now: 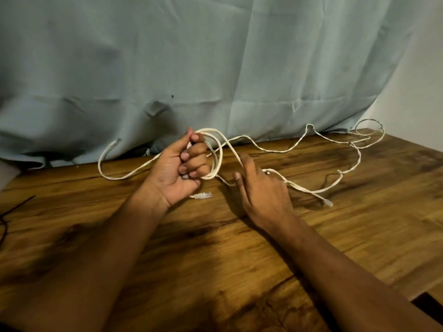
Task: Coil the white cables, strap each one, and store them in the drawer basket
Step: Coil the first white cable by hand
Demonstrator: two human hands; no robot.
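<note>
Gripping a small coil of thin, flat white cable [217, 161], the left hand [178, 172] has its fingers curled round the loops just above the wooden table [239, 248], with 1 clear plug [203, 195] lying below its heel. Right hand [261, 191] hovers palm down, fingers straight and loose, holding nothing, a strand passing under it. Beyond, the cable trails slack and kinked to the far right corner, along the pale blue curtain [215, 68]
</note>
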